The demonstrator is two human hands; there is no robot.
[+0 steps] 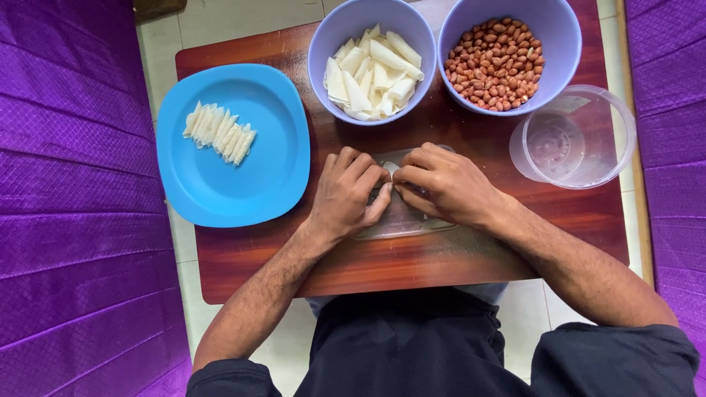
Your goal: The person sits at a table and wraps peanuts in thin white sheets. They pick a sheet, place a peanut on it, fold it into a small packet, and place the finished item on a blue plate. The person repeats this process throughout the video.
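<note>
Head view looks straight down on my two hands, which meet at the middle of the brown tabletop (pixel 243 257). Most of what I work on is hidden under them: a small pale piece (pixel 390 170) shows only as a sliver between my fingertips, and I cannot tell its full shape. It lies over a clear flat lid (pixel 412 220), hard to make out against the wood, with my hands covering its upper part.

My left hand (pixel 346 192) has its fingers curled down, the grip narrow and pinching the pale piece from the left. My right hand (pixel 441 184) bends in from the other side, its fingertips pressed on the same piece and touching those of the left. Both forearms run back towards my lap.

A blue plate (pixel 220 184) just left of my hands carries a row of folded white pieces (pixel 219 132). Beyond my hands a lilac bowl (pixel 323 66) holds white folded wrappers (pixel 373 73), and a second lilac bowl (pixel 566 73), its top cut off by the frame edge, holds peanuts (pixel 494 65). A clear round container (pixel 581 140) stands to the right. Purple quilted fabric (pixel 66 198) flanks both sides.
</note>
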